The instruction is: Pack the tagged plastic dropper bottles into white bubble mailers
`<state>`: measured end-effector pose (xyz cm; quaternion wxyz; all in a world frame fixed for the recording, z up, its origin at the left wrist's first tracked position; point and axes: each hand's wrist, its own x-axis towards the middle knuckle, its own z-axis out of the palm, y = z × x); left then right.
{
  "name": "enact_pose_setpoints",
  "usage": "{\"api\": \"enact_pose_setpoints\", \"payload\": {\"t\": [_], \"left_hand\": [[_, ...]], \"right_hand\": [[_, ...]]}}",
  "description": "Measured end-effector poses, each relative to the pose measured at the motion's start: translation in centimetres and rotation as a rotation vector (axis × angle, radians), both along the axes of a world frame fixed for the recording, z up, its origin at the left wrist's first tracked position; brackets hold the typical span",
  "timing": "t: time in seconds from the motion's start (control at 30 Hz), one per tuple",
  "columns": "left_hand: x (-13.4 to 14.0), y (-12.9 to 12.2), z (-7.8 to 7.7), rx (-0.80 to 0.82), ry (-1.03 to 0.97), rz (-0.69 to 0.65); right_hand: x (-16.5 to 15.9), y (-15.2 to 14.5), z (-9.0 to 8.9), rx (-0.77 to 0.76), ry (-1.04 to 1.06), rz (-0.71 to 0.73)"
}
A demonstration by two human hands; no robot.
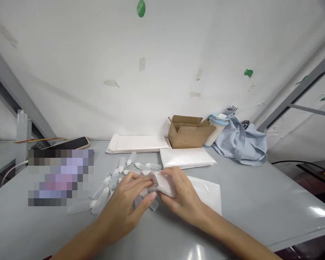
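In the middle of the table, a small white box (166,183) is held between my two hands, with its open end turned to the left. My right hand (182,196) wraps round its body, thumb below and fingers on top. At the open end, the bent fingers of my left hand (130,202) close on the flaps; what lies inside is hidden. Several translucent plastic tubes with white caps (107,193) are spread in a loose pile beside and behind my left hand. A flat white mailer (209,193) lies partly under my right wrist.
Along the wall lie a stack of white bubble mailers (138,143) and another bubble mailer (186,157). Behind stand an open cardboard box (189,137), a cup with a blue lid (216,130) and a light blue cloth bag (241,144). A phone (76,143) lies left, near a blurred-out object (61,178).
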<state>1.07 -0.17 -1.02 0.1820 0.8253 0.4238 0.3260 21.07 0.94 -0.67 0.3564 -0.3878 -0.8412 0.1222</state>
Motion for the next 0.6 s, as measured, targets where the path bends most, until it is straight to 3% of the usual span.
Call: {"api": "enact_pose_setpoints", "payload": {"t": [0.2,0.6], "left_hand": [[0.4,-0.8,0.1,-0.227,-0.019,0.012],[0.4,0.0,-1.1,-0.196,-0.062,0.109]], "right_hand": [[-0.1,-0.1,-0.4,0.028,-0.001,0.020],[-0.1,-0.3,0.2,-0.070,-0.036,0.047]]}}
